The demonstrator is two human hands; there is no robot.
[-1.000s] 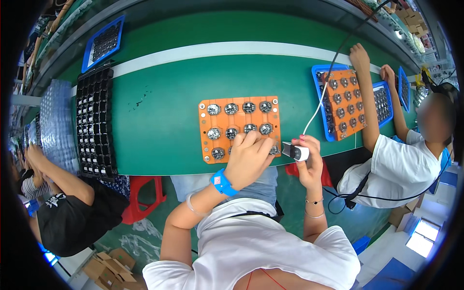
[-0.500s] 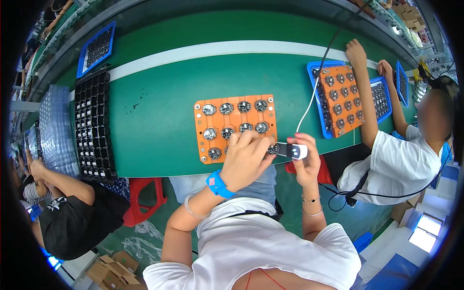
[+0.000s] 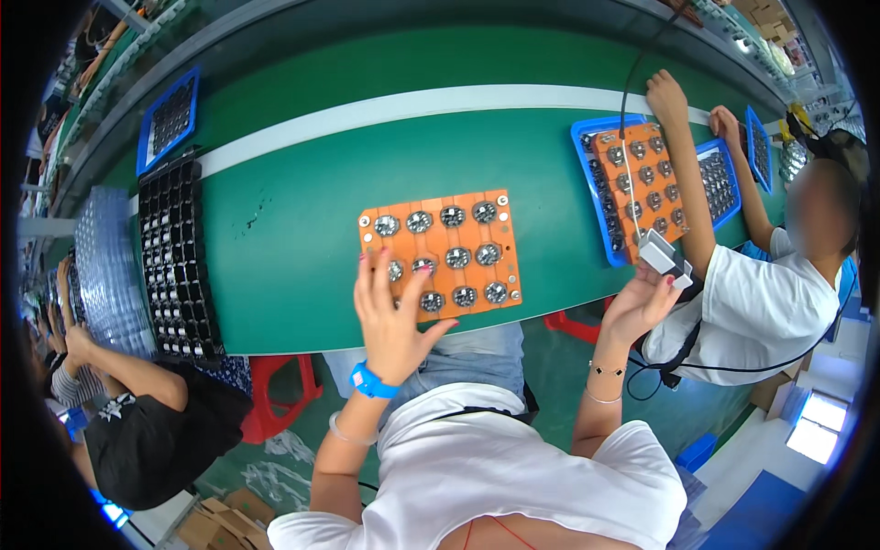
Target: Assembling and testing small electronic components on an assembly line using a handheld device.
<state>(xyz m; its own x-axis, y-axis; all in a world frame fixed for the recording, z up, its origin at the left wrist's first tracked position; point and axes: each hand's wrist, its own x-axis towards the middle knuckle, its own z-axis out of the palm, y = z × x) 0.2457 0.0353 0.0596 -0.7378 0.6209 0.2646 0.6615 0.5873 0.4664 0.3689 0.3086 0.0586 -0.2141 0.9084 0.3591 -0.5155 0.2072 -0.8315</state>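
In front of me on the green table lies an orange fixture plate [image 3: 440, 243], set with rows of round black-and-silver parts [image 3: 452, 216]. My left hand [image 3: 390, 321] is over the plate's near left corner, fingers spread, with nothing held and some of the parts hidden under it. Off to the right of the plate, my right hand [image 3: 634, 307] grips a small white-and-black corded device [image 3: 664, 258] with two prongs. A white cord runs up from this device.
Another orange plate [image 3: 647, 170] rests on a blue tray [image 3: 587, 137] at the right, near a co-worker's arm [image 3: 689, 174]. Black gridded trays [image 3: 174, 261] and stacked clear plastic trays [image 3: 110, 266] stand at the left. A blue tray [image 3: 170, 119] sits at the far left.
My right hand has moved right with the corded device, away from the orange plate. My left hand has shifted left and its fingers have spread.
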